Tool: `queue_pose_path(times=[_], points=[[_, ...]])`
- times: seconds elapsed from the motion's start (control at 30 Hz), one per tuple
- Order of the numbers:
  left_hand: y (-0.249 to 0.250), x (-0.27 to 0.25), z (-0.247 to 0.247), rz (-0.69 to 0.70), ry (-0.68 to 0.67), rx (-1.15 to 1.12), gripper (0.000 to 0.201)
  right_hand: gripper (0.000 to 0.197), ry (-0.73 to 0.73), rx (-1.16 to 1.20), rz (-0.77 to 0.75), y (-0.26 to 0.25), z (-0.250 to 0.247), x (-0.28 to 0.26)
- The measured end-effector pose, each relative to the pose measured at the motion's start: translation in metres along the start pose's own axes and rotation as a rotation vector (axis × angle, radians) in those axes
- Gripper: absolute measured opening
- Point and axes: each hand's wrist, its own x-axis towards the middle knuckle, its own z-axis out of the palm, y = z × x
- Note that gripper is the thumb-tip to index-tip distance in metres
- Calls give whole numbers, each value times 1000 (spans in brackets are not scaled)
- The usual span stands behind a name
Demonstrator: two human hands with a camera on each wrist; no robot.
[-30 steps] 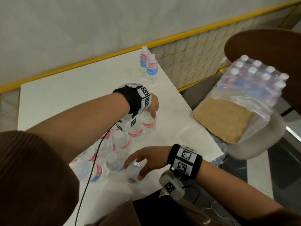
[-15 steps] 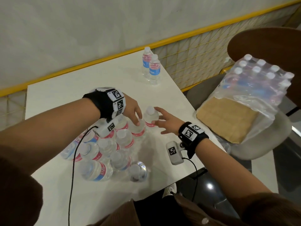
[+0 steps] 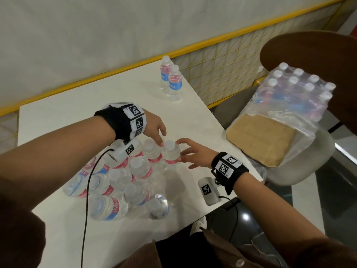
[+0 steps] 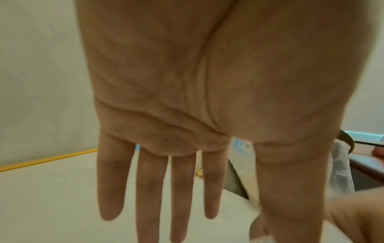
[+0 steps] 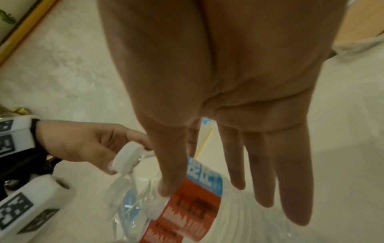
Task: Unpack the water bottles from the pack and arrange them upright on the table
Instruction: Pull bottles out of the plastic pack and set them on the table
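A small clear water bottle (image 3: 171,154) with a red and blue label stands at the right end of a cluster of bottles (image 3: 138,168) on the white table (image 3: 77,117). My left hand (image 3: 160,142) reaches over the cluster, its straight fingers touching the white cap (image 5: 129,156). My right hand (image 3: 185,151) comes from the right with spread, straight fingers. Its thumb (image 5: 168,172) presses on the label of that bottle (image 5: 193,205). Several bottles in the cluster stand upright. Others lie on their sides near the front edge (image 3: 108,207). Neither hand grips anything.
Two upright bottles (image 3: 174,84) stand at the table's far right corner. A shrink-wrapped pack of bottles (image 3: 295,93) and a cardboard sheet (image 3: 258,138) rest on a chair (image 3: 309,163) to the right. A black cable (image 3: 87,190) hangs from my left wrist across the cluster.
My right hand left the lying bottle at the front edge and moved up to the upright bottle at the cluster's right end. My left hand drew back to that bottle's cap.
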Motion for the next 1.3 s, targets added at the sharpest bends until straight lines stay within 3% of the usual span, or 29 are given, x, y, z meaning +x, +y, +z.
queue_pose_path(times=[0.1, 0.23, 0.3, 0.43, 0.53, 0.7, 0.9, 1.03, 1.1, 1.2, 1.3], points=[[21, 8, -13, 41, 76, -4, 55, 40, 38, 14, 56, 11, -13, -5], [59, 19, -27, 116, 156, 10, 45, 23, 370, 207, 50, 37, -59, -22], [79, 27, -32, 152, 171, 49, 44, 18, 547, 361, -26, 44, -84, -37], [129, 55, -36, 226, 228, 77, 52, 30, 816, 526, -271, 42, -121, -70], [168, 83, -42, 310, 336, 14, 64, 43, 857, 589, -368, 42, -137, -84], [210, 99, -60, 337, 527, -32, 71, 28, 768, 678, -380, 55, -145, -96], [209, 104, -70, 381, 609, -238, 63, 25, 841, 424, -41, 72, -160, -85], [204, 101, -64, 432, 631, -231, 62, 62, 736, 251, 265, 59, -190, -62], [204, 98, -60, 423, 608, -238, 65, 72, 723, 203, 385, 49, -206, -58], [203, 95, -57, 429, 596, -235, 66, 57, 809, 145, 381, 35, -221, -59], [202, 94, -58, 435, 617, -233, 64, 58, 811, -186, 423, 34, -229, -62]])
